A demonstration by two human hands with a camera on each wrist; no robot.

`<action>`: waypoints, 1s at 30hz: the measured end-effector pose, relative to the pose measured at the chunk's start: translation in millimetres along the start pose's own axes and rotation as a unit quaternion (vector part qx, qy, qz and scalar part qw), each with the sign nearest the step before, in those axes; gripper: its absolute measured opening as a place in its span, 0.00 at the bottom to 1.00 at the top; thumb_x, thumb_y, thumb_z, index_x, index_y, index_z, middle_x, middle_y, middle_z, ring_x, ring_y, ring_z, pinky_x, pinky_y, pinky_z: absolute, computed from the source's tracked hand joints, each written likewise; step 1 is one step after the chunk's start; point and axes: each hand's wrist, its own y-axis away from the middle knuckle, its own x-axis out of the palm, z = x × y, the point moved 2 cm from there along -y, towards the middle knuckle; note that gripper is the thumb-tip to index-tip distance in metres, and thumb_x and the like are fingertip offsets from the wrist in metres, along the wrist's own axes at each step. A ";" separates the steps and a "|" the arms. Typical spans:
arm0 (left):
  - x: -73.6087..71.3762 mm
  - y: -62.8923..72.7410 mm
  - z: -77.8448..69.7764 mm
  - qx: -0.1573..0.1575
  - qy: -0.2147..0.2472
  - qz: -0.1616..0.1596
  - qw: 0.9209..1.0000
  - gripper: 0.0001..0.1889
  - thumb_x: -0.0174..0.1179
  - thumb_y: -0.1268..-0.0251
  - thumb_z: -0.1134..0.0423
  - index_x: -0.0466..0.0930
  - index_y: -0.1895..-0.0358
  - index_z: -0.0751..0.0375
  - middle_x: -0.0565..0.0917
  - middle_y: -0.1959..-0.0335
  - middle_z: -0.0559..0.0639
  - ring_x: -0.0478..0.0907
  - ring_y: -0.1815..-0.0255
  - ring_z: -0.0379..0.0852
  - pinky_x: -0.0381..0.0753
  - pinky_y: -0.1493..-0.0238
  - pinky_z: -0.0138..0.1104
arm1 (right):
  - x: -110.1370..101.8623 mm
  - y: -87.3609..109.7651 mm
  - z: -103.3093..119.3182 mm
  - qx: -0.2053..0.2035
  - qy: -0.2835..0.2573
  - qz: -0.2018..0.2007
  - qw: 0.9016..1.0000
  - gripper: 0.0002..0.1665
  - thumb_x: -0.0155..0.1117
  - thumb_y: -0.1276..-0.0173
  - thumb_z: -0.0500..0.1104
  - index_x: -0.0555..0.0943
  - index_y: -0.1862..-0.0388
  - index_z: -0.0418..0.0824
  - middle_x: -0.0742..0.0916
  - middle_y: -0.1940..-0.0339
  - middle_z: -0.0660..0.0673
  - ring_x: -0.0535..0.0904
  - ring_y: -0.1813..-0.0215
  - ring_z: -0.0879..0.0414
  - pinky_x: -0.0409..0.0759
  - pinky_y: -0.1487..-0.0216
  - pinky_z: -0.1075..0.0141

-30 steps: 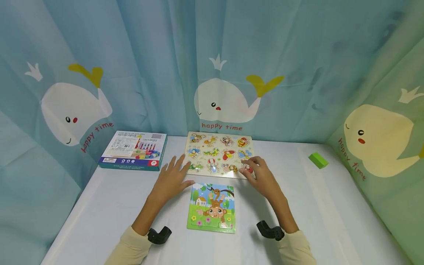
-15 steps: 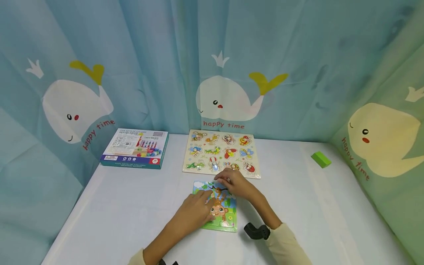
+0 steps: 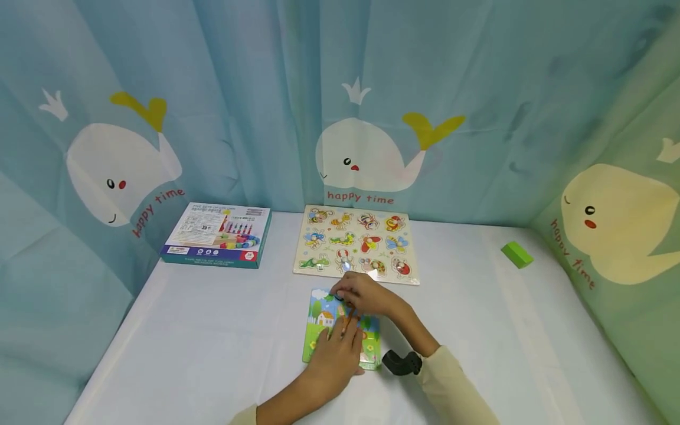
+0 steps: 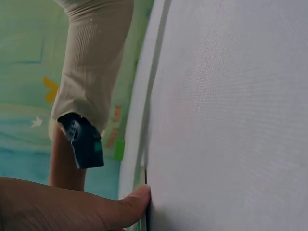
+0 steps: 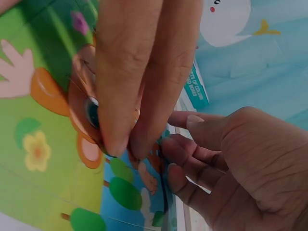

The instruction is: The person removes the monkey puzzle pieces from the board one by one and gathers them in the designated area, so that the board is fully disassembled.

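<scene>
A square jigsaw puzzle (image 3: 314, 336) with a cartoon monkey, house and flowers lies flat on the table. My left hand (image 3: 333, 361) reaches over it with fingers extended across the picture; its thumb (image 4: 132, 204) is at the near edge in the left wrist view. At the far edge is my right hand (image 3: 363, 295), fingers bent and fingertips right at the border. The right wrist view has the left fingers (image 5: 125, 86) pressing down on the monkey's face, while the right hand (image 5: 260, 163) shows loosely curled fingers with nothing visible between them.
Just behind the puzzle lies a wooden board (image 3: 357, 248) with insect pieces. A boxed toy (image 3: 215, 236) is at the back left, and a green block (image 3: 517, 254) at the right. Whale-print curtains (image 3: 255, 106) close off the back and sides.
Both hands have come in from either side of the puzzle onto it: the left to its middle, the right to its far edge. The left fingers have shifted further right across the picture.
</scene>
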 end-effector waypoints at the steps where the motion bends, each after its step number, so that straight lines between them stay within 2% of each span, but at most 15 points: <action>1: 0.2 -0.4 -0.5 -0.006 0.003 0.002 1.000 0.40 0.57 0.44 0.32 0.75 0.37 0.59 0.73 0.33 0.56 0.72 0.35 0.55 0.82 0.52 0.41 | -0.7 -1.1 -0.1 -0.001 0.000 0.003 1.000 0.14 0.53 0.25 0.35 0.85 0.52 0.37 0.82 0.60 0.45 0.73 0.66 0.63 0.76 0.63 0.71; 7: 2.1 -1.9 -2.9 -0.025 0.035 0.030 0.999 0.40 0.55 0.42 0.32 0.74 0.36 0.61 0.67 0.30 0.58 0.66 0.29 0.62 0.82 0.49 0.47 | -2.7 -7.2 0.8 -0.021 0.005 0.028 0.999 0.15 0.53 0.25 0.36 0.85 0.48 0.37 0.82 0.61 0.44 0.71 0.64 0.63 0.75 0.62 0.71; 11: 3.0 -3.2 -3.7 -0.026 0.040 0.021 0.999 0.39 0.56 0.43 0.32 0.75 0.38 0.61 0.69 0.31 0.60 0.67 0.30 0.63 0.83 0.50 0.49 | -3.0 -11.0 2.7 -0.024 0.017 0.039 0.999 0.15 0.54 0.25 0.36 0.85 0.47 0.39 0.82 0.63 0.45 0.69 0.65 0.63 0.73 0.64 0.72; 18: 4.6 -4.8 -3.5 -0.031 0.043 0.011 0.999 0.41 0.56 0.46 0.29 0.75 0.40 0.60 0.69 0.32 0.64 0.67 0.30 0.62 0.81 0.50 0.52 | -2.1 -17.3 6.1 -0.039 0.038 0.062 0.997 0.16 0.54 0.25 0.36 0.84 0.45 0.40 0.84 0.60 0.45 0.70 0.63 0.61 0.72 0.62 0.72; 24: 6.6 -5.9 -2.6 -0.032 0.057 0.018 0.998 0.41 0.56 0.48 0.28 0.75 0.41 0.57 0.70 0.32 0.64 0.67 0.30 0.60 0.81 0.50 0.53 | -0.9 -22.0 7.7 -0.044 0.052 0.076 0.995 0.16 0.54 0.25 0.36 0.84 0.44 0.41 0.86 0.58 0.45 0.70 0.64 0.62 0.71 0.63 0.73; 30: 6.3 -6.7 -1.8 -0.035 0.072 0.027 0.996 0.41 0.57 0.48 0.29 0.75 0.39 0.58 0.68 0.31 0.65 0.65 0.29 0.62 0.80 0.49 0.55 | -3.1 -27.6 11.9 -0.049 0.071 0.080 0.993 0.15 0.55 0.26 0.36 0.84 0.46 0.41 0.85 0.63 0.45 0.70 0.68 0.64 0.71 0.65 0.74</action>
